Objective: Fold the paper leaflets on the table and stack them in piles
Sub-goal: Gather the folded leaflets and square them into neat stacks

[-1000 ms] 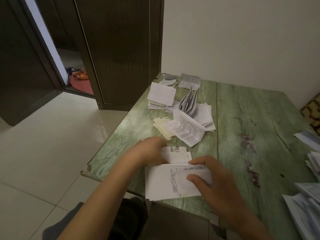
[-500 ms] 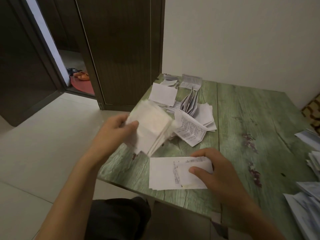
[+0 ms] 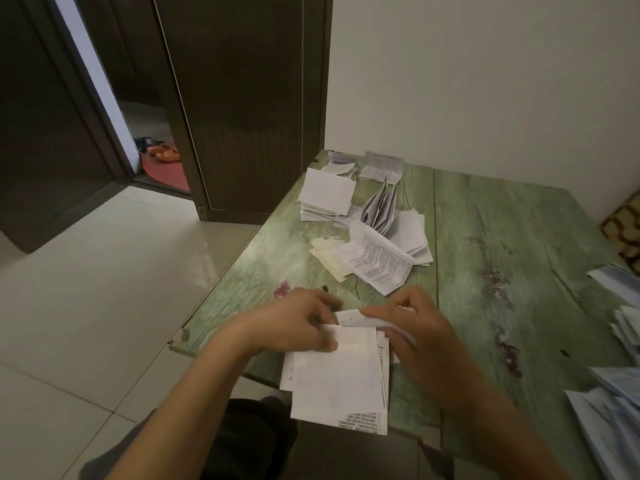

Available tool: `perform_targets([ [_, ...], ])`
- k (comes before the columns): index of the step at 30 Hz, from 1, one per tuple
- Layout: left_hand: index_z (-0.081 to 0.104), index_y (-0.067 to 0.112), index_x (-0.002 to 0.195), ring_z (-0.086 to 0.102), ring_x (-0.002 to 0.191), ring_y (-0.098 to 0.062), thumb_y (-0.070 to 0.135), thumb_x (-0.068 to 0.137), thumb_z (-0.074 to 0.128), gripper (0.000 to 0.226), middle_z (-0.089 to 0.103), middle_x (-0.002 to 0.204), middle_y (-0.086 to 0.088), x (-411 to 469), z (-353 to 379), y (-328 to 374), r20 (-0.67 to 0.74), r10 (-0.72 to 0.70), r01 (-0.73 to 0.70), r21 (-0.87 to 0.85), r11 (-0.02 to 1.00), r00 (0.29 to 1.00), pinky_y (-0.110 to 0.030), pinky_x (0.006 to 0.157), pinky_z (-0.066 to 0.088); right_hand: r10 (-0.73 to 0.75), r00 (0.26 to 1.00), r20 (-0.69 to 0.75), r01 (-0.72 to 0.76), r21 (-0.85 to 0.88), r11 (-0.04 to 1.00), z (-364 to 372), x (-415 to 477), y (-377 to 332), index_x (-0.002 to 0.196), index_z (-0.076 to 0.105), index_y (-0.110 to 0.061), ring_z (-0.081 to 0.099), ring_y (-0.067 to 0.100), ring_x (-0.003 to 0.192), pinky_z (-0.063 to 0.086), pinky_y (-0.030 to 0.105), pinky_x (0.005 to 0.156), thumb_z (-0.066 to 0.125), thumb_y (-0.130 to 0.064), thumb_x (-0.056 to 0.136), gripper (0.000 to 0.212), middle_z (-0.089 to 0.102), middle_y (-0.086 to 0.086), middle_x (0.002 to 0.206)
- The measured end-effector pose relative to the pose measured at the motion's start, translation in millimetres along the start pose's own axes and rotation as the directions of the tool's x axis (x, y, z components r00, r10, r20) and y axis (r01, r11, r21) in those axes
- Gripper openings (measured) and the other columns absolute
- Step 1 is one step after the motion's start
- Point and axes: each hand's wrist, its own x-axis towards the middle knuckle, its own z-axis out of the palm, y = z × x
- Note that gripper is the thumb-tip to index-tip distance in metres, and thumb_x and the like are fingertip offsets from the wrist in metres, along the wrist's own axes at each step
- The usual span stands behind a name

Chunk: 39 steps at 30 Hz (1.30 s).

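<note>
Left hand (image 3: 294, 327) returned; its fingers and right hand's (image 3: 412, 336) pinch leaflets (image 3: 336, 375) overhanging table (image 3: 485, 237) edge.

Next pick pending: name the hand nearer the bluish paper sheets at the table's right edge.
Right. Right hand lies left of the bluish paper sheets; left hand farther left.

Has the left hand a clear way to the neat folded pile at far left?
Likely yes: bare tabletop lies between the left hand and the pile, though it grips the near leaflet.

dark door (image 3: 242, 98), orange slippers (image 3: 165, 153), red mat (image 3: 166, 171)
</note>
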Motion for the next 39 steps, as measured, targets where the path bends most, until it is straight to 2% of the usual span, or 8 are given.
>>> perform_targets([
  [6,0.07,0.006,0.092,0.062,0.096,-0.025,0.014,0.089,0.061,0.012,0.063,0.105,-0.008,-2,0,1,0.011,0.058,-0.058,-0.04,0.998,0.998,-0.036,0.086,0.05,-0.009,0.999,-0.032,0.008,-0.025,1.0,0,-2,8,0.105,0.058,-0.016,0.044,0.001,0.084,0.038,-0.002,0.078,0.05,-0.025,0.085,0.023,0.04,-0.003,0.102],
  [13,0.069,0.028,0.083,0.065,0.094,-0.014,0.012,0.088,0.063,0.018,0.068,0.098,0.003,-3,0,1,-0.001,0.13,-0.13,-0.102,0.986,0.991,-0.033,0.093,0.047,0.154,0.955,0.253,-0.171,0.05,0.984,-15,7,8,0.111,0.061,-0.021,0.043,-0.004,0.097,0.035,-0.001,0.08,0.067,-0.008,0.083,0.031,0.036,-0.018,0.101],
  [17,0.067,0.03,0.083,0.064,0.097,-0.011,0.012,0.089,0.061,0.02,0.067,0.096,0.008,-2,0,2,0.015,0.128,-0.125,-0.115,0.985,0.992,-0.015,0.09,0.034,0.196,0.912,0.361,-0.252,0.114,0.961,-21,18,6,0.09,0.049,-0.034,0.042,-0.005,0.099,0.033,0.001,0.08,0.065,-0.016,0.085,0.025,0.041,-0.016,0.104],
  [23,0.07,0.025,0.087,0.066,0.092,-0.012,0.012,0.089,0.062,0.015,0.069,0.095,0.006,-2,-2,-2,0.016,0.114,-0.11,-0.157,0.981,0.993,-0.025,0.087,0.051,0.183,0.879,0.44,-0.236,0.068,0.969,-23,26,8,0.085,0.049,-0.037,0.045,0.008,0.1,0.037,0.012,0.082,0.063,-0.018,0.088,0.023,0.045,-0.005,0.106],
  [29,0.072,0.018,0.094,0.065,0.093,-0.009,0.015,0.088,0.062,0.012,0.07,0.1,0.004,-3,-1,-4,0.018,0.097,-0.093,-0.154,0.984,0.995,-0.039,0.102,0.041,0.198,0.868,0.455,-0.243,0.042,0.969,-24,31,8,0.074,0.049,-0.033,0.043,0.003,0.091,0.032,0.006,0.076,0.063,-0.012,0.086,0.028,0.04,-0.015,0.093],
  [35,0.073,0.024,0.094,0.065,0.092,0.0,0.023,0.087,0.063,0.012,0.071,0.101,0.007,-5,-3,-6,0.033,0.102,-0.096,-0.139,0.986,0.994,-0.063,0.11,0.016,0.217,0.894,0.392,-0.28,0.112,0.953,-23,24,13,0.088,0.046,-0.042,0.045,0.004,0.099,0.032,0.004,0.078,0.067,-0.02,0.084,0.031,0.048,-0.007,0.106],
  [37,0.073,0.023,0.094,0.065,0.092,0.0,0.024,0.087,0.063,0.012,0.071,0.101,0.007,-5,-4,-7,0.054,0.091,-0.082,-0.15,0.985,0.994,-0.057,0.113,0.012,0.245,0.88,0.406,-0.308,0.097,0.947,-22,22,16,0.088,0.046,-0.045,0.045,0.004,0.101,0.032,0.006,0.079,0.068,-0.023,0.083,0.031,0.049,-0.008,0.109],
  [39,0.071,0.023,0.092,0.066,0.093,-0.005,0.018,0.089,0.062,0.011,0.071,0.103,0.004,-4,-4,-6,0.075,0.073,-0.059,-0.173,0.983,0.995,-0.031,0.111,0.025,0.273,0.859,0.433,-0.332,0.066,0.941,-20,19,19,0.09,0.049,-0.043,0.045,0.005,0.103,0.033,0.014,0.081,0.068,-0.025,0.083,0.027,0.05,-0.007,0.112],
])
